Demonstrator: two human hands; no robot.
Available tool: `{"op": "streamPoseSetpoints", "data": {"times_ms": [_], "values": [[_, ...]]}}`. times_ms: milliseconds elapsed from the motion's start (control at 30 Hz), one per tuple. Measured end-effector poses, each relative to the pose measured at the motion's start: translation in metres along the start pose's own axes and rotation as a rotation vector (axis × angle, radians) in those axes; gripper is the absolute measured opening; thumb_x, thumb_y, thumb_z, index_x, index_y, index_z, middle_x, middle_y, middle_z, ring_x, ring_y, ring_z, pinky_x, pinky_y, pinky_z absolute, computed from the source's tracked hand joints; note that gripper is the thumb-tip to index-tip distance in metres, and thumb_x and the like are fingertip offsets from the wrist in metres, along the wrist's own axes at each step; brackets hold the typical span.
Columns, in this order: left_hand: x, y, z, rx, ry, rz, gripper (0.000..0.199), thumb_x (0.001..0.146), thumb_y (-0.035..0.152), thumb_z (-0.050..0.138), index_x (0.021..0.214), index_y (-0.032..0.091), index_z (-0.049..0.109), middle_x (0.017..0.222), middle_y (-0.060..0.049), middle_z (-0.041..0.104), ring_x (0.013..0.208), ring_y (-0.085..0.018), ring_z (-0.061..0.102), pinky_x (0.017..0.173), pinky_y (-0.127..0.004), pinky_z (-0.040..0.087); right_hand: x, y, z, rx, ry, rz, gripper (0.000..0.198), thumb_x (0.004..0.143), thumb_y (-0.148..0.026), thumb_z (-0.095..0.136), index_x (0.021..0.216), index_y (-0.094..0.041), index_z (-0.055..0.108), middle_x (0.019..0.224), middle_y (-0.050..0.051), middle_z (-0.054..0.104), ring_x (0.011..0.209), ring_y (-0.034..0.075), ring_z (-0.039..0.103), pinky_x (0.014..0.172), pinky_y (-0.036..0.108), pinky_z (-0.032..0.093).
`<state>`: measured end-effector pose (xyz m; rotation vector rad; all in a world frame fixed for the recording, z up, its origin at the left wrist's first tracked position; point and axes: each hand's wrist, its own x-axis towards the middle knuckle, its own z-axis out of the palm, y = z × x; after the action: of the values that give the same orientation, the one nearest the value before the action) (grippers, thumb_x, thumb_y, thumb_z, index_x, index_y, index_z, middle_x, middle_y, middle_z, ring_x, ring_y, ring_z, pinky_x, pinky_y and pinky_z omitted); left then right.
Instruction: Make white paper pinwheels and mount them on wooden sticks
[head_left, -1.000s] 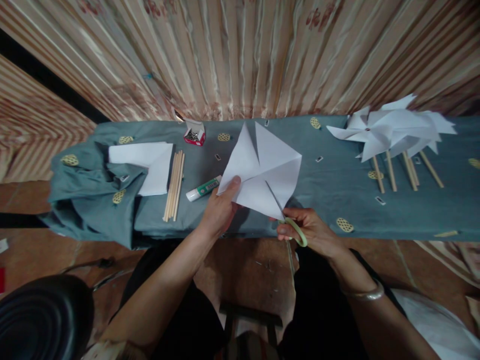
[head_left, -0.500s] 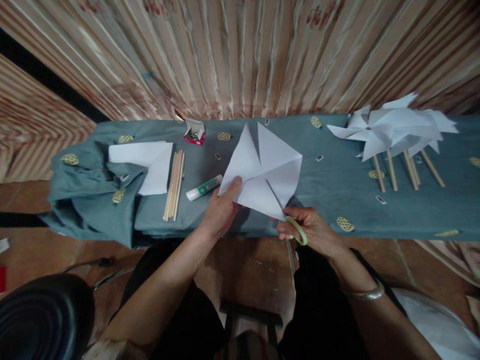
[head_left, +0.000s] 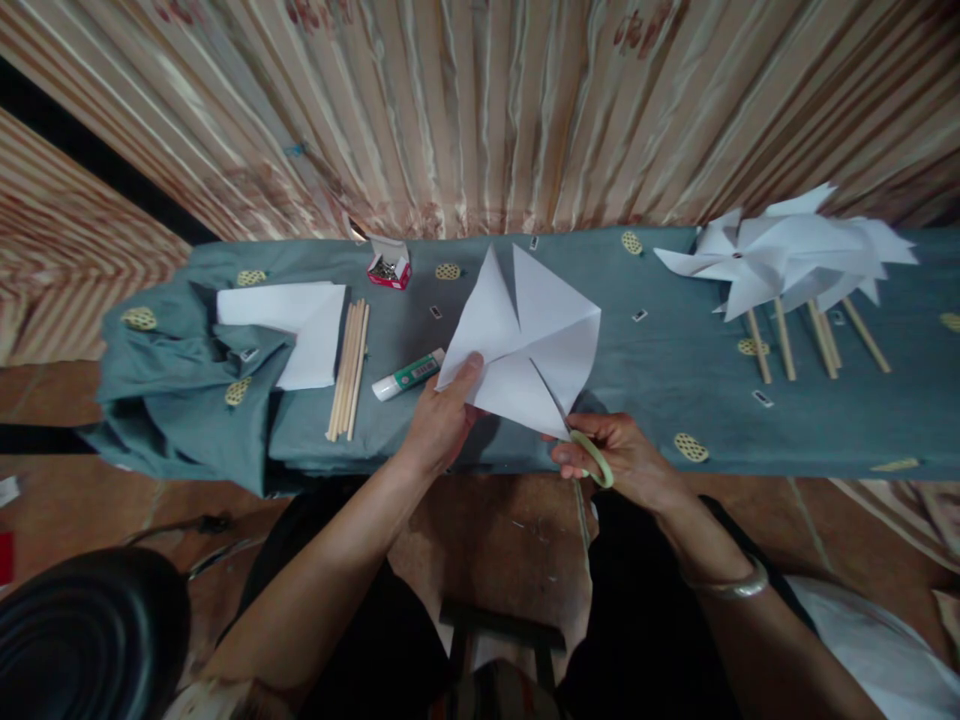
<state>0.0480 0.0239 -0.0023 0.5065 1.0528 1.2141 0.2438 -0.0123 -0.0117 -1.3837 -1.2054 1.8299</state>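
My left hand (head_left: 448, 410) pinches the left corner of a white sheet of paper (head_left: 559, 300), its thumb lying on top. Slits run from the sheet's corners toward its middle, and the flaps lift a little. In my right hand (head_left: 611, 450) is a pair of scissors (head_left: 594, 458) with pale green handles. The blades lie at the slit in the paper's lower right corner and are mostly hidden by it. A glue stick (head_left: 409, 376) with a green label lies just left of my left hand.
Wooden sticks (head_left: 349, 372) lie left of the glue stick, beside folded white paper (head_left: 311, 345). Behind stands an open red box (head_left: 390, 266) of small metal pieces. Several white paper pinwheels (head_left: 795, 255) on sticks lie at the right. A black round stool (head_left: 90, 630) stands lower left.
Almost nothing differs. The paper and my right hand with the scissors have shifted very slightly left; the left hand keeps its hold.
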Motion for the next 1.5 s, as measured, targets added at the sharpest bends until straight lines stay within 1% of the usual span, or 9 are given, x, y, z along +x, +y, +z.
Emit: {"op": "streamPoseSetpoints", "data": {"times_ms": [267, 633, 733, 867, 933, 1033, 1267, 1400, 1500], "values": [[0.000, 0.002, -0.003, 0.000, 0.036, 0.000, 0.027, 0.073, 0.030, 0.076, 0.092, 0.013, 0.069, 0.101, -0.009, 0.072, 0.097, -0.022, 0.066, 0.079, -0.029, 0.054, -0.001, 0.006, 0.001, 0.125, -0.075, 0.081, 0.045, 0.052, -0.049, 0.088, 0.072, -0.015, 0.068, 0.062, -0.002, 0.062, 0.051, 0.008, 0.058, 0.049, 0.019, 0.050], [0.016, 0.013, -0.021, -0.010, 0.051, 0.137, 0.022, 0.075, 0.026, 0.073, 0.093, 0.015, 0.068, 0.096, -0.008, 0.073, 0.103, -0.025, 0.066, 0.088, -0.037, 0.055, -0.030, 0.005, -0.033, -0.128, -0.240, 0.115, 0.047, 0.065, -0.050, 0.080, 0.095, -0.015, 0.070, 0.068, 0.001, 0.067, 0.057, 0.010, 0.057, 0.052, 0.020, 0.043], [0.018, 0.012, -0.026, 0.024, 0.064, 0.122, 0.024, 0.073, 0.026, 0.073, 0.093, 0.014, 0.068, 0.093, -0.009, 0.073, 0.097, -0.025, 0.068, 0.085, -0.036, 0.056, -0.038, 0.007, -0.050, -0.076, -0.086, 0.042, 0.052, 0.064, -0.055, 0.079, 0.095, -0.014, 0.070, 0.067, 0.003, 0.068, 0.053, 0.011, 0.056, 0.049, 0.022, 0.043], [0.014, 0.008, -0.025, 0.120, -0.006, 0.043, 0.025, 0.071, 0.029, 0.074, 0.090, 0.015, 0.069, 0.088, -0.008, 0.074, 0.089, -0.024, 0.069, 0.080, -0.035, 0.055, -0.032, 0.011, -0.062, -0.015, 0.407, -0.254, 0.045, 0.068, -0.056, 0.076, 0.097, -0.021, 0.070, 0.077, 0.003, 0.073, 0.061, 0.013, 0.060, 0.060, 0.026, 0.048], [0.009, 0.003, -0.024, 0.172, -0.064, 0.011, 0.026, 0.068, 0.032, 0.076, 0.088, 0.014, 0.070, 0.086, -0.008, 0.074, 0.085, -0.023, 0.069, 0.079, -0.035, 0.054, -0.024, 0.013, -0.060, -0.010, 0.546, -0.314, 0.043, 0.066, -0.052, 0.078, 0.097, -0.023, 0.070, 0.081, 0.002, 0.074, 0.066, 0.014, 0.061, 0.062, 0.027, 0.049], [0.004, -0.005, -0.023, 0.250, -0.154, -0.046, 0.030, 0.065, 0.036, 0.078, 0.084, 0.013, 0.071, 0.081, -0.008, 0.073, 0.076, -0.022, 0.067, 0.075, -0.034, 0.051, -0.013, 0.014, -0.052, -0.002, 0.555, -0.307, 0.043, 0.060, -0.045, 0.083, 0.094, -0.024, 0.071, 0.078, -0.001, 0.072, 0.064, 0.012, 0.060, 0.057, 0.024, 0.047], [0.006, -0.021, -0.025, 0.398, -0.239, -0.121, 0.032, 0.069, 0.044, 0.076, 0.079, 0.014, 0.071, 0.073, -0.007, 0.071, 0.063, -0.019, 0.064, 0.063, -0.031, 0.048, -0.001, 0.010, -0.033, 0.154, 0.289, -0.165, 0.042, 0.050, -0.036, 0.087, 0.085, -0.020, 0.071, 0.072, -0.003, 0.071, 0.056, 0.011, 0.059, 0.053, 0.024, 0.048], [0.008, -0.015, -0.014, 0.242, -0.263, -0.115, 0.049, 0.073, 0.057, 0.069, 0.096, 0.014, 0.070, 0.089, -0.009, 0.074, 0.088, -0.027, 0.068, 0.080, -0.037, 0.052, 0.000, 0.008, -0.027, 0.172, 0.305, -0.151, 0.043, 0.045, -0.034, 0.089, 0.081, -0.019, 0.070, 0.069, -0.002, 0.071, 0.055, 0.013, 0.059, 0.051, 0.025, 0.048], [0.007, -0.008, -0.006, 0.067, -0.403, -0.147, 0.068, 0.074, 0.071, 0.058, 0.109, 0.014, 0.066, 0.107, -0.013, 0.072, 0.111, -0.033, 0.062, 0.093, -0.043, 0.049, 0.004, 0.002, -0.022, 0.222, 0.438, -0.218, 0.044, 0.045, -0.038, 0.088, 0.080, -0.019, 0.069, 0.069, -0.002, 0.072, 0.055, 0.014, 0.060, 0.053, 0.027, 0.049]]}}
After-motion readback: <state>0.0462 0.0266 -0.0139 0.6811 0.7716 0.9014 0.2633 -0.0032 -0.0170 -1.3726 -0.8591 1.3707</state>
